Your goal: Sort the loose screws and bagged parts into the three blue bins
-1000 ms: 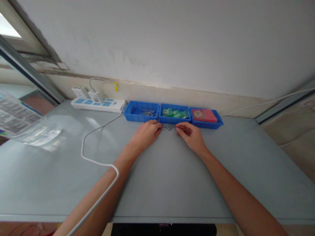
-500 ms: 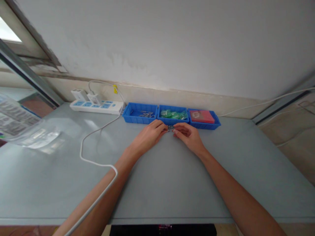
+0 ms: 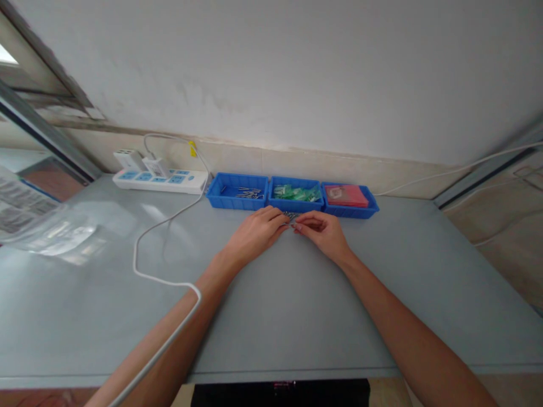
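Note:
Fingers bent and pressed together, my left hand (image 3: 259, 229) rests low over the table in front of the bins. My right hand (image 3: 324, 233) faces it, thumb and fingertips pinched together. Small shiny metal pieces (image 3: 291, 215) show between the two hands, right by the fingertips; their exact kind is too small to tell. A thin pale piece (image 3: 291, 224) runs between the fingertips of both hands. Behind stand three blue bins: the left bin (image 3: 237, 202) with thin metal pins (image 3: 249, 194), the middle bin (image 3: 294, 205) with green-and-clear packets (image 3: 297, 193), the right bin (image 3: 352, 212) with pink packets (image 3: 354, 195).
A white power strip (image 3: 169, 181) with plugged-in adapters lies at the back left. Its white cable (image 3: 146, 275) loops over the table and across my left forearm. A clear plastic container (image 3: 55, 232) stands at the left. The wall (image 3: 297, 85) rises behind the bins.
The view has shifted slightly, so the bins and power strip appear a little further left and higher. My right fingertips are slightly nearer my left hand.

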Demonstrator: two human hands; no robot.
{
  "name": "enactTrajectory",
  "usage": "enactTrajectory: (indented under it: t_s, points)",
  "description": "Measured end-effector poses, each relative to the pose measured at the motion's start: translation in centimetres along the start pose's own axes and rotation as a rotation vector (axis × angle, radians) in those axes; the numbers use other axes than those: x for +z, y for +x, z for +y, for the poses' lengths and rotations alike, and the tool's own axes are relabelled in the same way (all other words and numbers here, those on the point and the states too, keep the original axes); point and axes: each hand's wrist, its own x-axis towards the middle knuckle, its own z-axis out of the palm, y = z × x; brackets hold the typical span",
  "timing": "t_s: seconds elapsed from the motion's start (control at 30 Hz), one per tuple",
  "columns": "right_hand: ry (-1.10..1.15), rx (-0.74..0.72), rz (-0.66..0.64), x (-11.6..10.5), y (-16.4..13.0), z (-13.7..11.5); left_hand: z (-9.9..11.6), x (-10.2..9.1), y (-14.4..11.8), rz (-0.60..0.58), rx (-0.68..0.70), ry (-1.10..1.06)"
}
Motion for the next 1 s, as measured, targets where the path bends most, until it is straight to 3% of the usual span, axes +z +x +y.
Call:
enactTrajectory:
  t_s: [0.13, 0.27, 0.4, 0.5, 0.7, 0.83, 1.0]
  points:
    - [-0.039, -0.014, 0.000, 0.1, 0.0, 0.1, -1.3, -0.4, -0.2, 0.107, -0.079, 0.084]
    - [-0.113, -0.045, 0.005, 0.2, -0.1, 0.2, -3.2, -1.2, -0.8, 0.344, -0.382, 0.200]
    - [-0.117, -0.037, -0.002, 0.3, -0.1, 0.3, -4.1, -1.8, -1.3, 0.393, -0.578, 0.220]
    - [-0.117, -0.037, 0.002, 0.3, -0.1, 0.3, -3.6, -1.5, -1.1, 0.339, -0.488, 0.200]
    - [-0.120, -0.053, -0.014, 0.3, 0.0, 0.3, -1.6, 0.2, -0.3, 0.055, -0.056, 0.075]
    - [-0.124, -0.054, -0.014, 0.3, -0.1, 0.3, -1.0, 1.2, 0.0, -0.091, -0.020, 0.022]
    - [-0.131, -0.059, -0.016, 0.3, 0.0, 0.5, -0.7, 1.3, 0.3, -0.096, -0.070, 0.008]
